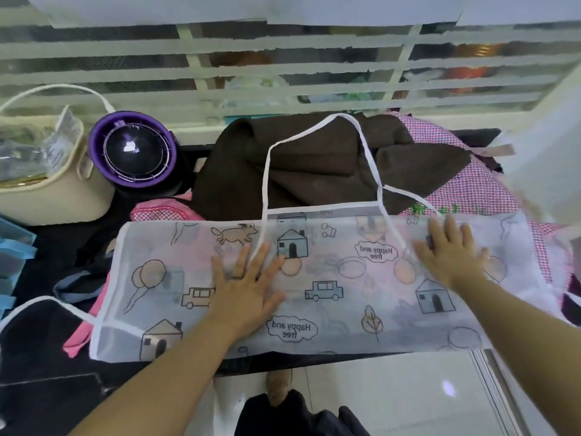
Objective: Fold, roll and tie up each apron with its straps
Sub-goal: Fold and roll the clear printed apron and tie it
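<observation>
Head view: apron [345, 309], sheer white with printed houses, cars and balloons, lies folded in long band across desk [37, 357] near front edge. Neck strap [267, 171] loops back over brown cloth [314, 168]. Left hand [248, 287] flat, fingers spread, presses apron middle. Right hand [449, 256] flat, presses right part. Apron right end blurred.
</observation>
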Available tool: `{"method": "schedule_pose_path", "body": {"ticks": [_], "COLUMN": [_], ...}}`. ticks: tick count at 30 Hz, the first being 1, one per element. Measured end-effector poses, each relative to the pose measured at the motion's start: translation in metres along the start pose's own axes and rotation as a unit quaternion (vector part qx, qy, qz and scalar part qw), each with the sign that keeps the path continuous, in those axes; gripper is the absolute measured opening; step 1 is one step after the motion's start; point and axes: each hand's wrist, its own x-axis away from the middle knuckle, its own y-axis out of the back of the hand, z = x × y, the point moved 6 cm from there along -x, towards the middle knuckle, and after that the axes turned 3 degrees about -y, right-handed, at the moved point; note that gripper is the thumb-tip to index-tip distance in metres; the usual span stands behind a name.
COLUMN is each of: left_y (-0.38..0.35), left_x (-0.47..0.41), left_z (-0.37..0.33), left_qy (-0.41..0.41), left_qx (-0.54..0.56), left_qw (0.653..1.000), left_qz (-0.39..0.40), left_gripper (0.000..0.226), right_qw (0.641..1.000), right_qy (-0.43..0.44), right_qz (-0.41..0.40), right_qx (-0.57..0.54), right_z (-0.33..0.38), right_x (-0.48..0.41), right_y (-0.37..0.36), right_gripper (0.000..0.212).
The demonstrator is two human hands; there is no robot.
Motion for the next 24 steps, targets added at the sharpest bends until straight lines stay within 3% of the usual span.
{"method": "schedule_pose_path", "body": {"ticks": [2,3,6,8,10,13,20,24], "left_y": [0.012,0.019,0.025,0.018,0.007,-0.003,0.006,0.011], "left_x": [0.001,0.004,0.024,0.043,0.058,0.066,0.057,0.050], "left_z": [-0.006,-0.012,-0.034,-0.045,-0.051,-0.049,-0.053,-0.053], "left_qy": [-0.018,-0.039,-0.156,-0.193,-0.192,-0.157,-0.112,-0.093], "left_qx": [0.000,0.001,0.006,-0.010,-0.046,-0.056,-0.051,-0.035], "left_qw": [1.000,0.999,0.987,0.981,0.980,0.985,0.990,0.994], "left_qz": [-0.005,-0.008,-0.026,-0.010,0.026,0.038,0.064,0.035], "left_gripper": [0.068,0.066,0.057,0.065,0.073,0.069,0.075,0.074], "right_qw": [0.999,0.996,0.943,0.900,0.880,0.884,0.906,0.924], "right_qy": [-0.013,0.021,0.259,0.399,0.465,0.456,0.418,0.375], "right_qz": [-0.032,-0.080,-0.187,-0.149,-0.100,-0.053,-0.044,-0.055], "right_qx": [-0.029,-0.039,-0.096,-0.093,-0.012,0.085,0.049,0.037], "right_z": [-0.004,0.004,0.060,0.091,0.102,0.086,0.080,0.088], "right_x": [0.007,0.017,0.080,0.129,0.163,0.169,0.167,0.170], "right_y": [0.013,0.019,0.028,0.000,-0.037,-0.074,-0.068,-0.065], "right_gripper": [0.061,0.060,0.059,0.064,0.075,0.075,0.067,0.062]}}
